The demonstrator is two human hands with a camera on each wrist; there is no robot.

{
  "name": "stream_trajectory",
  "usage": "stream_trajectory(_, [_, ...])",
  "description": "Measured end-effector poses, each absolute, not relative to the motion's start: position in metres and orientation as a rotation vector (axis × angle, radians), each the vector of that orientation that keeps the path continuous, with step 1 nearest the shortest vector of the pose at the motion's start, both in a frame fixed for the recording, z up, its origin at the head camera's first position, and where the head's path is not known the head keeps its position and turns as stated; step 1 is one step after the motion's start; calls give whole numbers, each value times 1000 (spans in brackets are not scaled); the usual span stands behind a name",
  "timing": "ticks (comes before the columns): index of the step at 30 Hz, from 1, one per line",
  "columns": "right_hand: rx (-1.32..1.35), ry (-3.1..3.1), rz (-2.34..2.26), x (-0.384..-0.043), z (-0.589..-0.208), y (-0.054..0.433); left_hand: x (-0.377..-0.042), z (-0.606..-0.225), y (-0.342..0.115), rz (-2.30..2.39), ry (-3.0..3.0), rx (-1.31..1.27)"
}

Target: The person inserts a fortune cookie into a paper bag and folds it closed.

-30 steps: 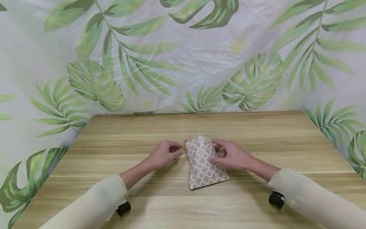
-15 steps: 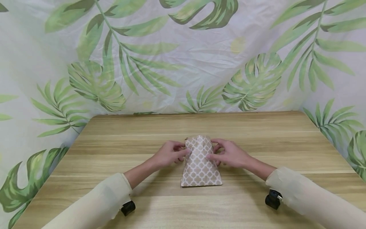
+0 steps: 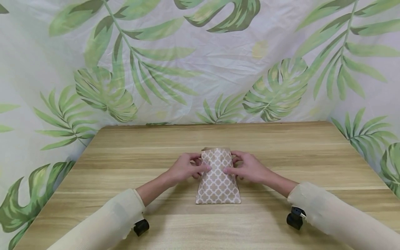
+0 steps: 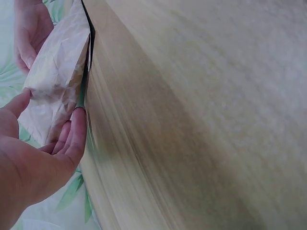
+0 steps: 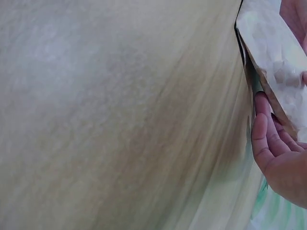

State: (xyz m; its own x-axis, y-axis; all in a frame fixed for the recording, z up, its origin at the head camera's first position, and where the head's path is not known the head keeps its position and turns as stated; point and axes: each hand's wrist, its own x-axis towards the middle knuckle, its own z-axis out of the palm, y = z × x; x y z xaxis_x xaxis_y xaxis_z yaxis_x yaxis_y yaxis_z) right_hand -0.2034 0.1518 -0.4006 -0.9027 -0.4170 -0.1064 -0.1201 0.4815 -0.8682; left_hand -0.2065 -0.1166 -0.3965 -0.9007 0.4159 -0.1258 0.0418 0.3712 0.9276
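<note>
A beige paper bag [image 3: 217, 187] with a white lattice pattern sits at the middle of the table, its wide base toward me and its narrower folded top away. My left hand [image 3: 184, 168] grips its left side, thumb on the front face and fingers at the edge. Opposite, my right hand [image 3: 250, 169] holds the right side the same way. In the left wrist view the left fingertips [image 4: 78, 115] reach under the tilted bag [image 4: 57, 72]. The right wrist view shows fingers [image 5: 261, 103] tucked beneath the bag's edge [image 5: 271, 57]. What is inside the bag is hidden.
The wood-grain table [image 3: 150, 139] stretches to both sides and back to a leaf-printed curtain [image 3: 218, 69]. Small black devices [image 3: 141, 227] hang under both cream sleeves [image 3: 103, 218].
My left hand has moved right from beside the bag and taken hold of it. The bag's base has swung left, so the bag now faces me straight. My right hand keeps its hold.
</note>
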Motion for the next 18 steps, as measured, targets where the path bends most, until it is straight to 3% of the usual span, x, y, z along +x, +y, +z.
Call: stream_trajectory(18, [-573,2448,-1575,-201,-391,146,-206,-387,-116,1763,2280,419])
